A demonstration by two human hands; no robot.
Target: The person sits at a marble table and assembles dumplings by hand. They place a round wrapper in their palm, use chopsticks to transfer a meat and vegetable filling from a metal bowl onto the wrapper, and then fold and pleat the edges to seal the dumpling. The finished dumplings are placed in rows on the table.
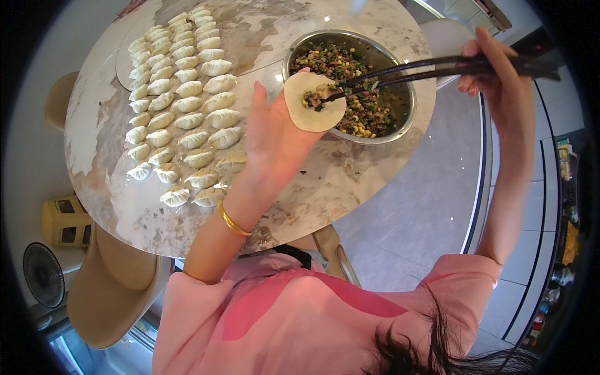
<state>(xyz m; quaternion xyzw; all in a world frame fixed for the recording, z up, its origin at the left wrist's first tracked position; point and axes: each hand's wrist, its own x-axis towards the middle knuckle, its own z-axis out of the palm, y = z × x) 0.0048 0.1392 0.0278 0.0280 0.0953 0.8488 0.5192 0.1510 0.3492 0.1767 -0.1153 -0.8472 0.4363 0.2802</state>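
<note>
On the palm and fingers of my left hand (276,131) lies a round dumpling wrapper (311,119), flat and unfolded. A small heap of filling (313,98) sits near its middle. My right hand (497,70) grips a pair of dark chopsticks (422,70), whose tips touch that heap. Behind the wrapper stands a steel bowl (408,119) of chopped filling (370,110) with green bits and corn kernels; the wrapper and my left fingertips overlap its near left rim in view. Left of my left hand, several folded dumplings (189,121) lie in rows.
The dumplings and bowl rest on a round marble-patterned table (328,187). A tan chair (117,281) stands at the lower left, near a yellow stool (68,220) and a round fan (43,274). Cabinets (515,276) run along the right.
</note>
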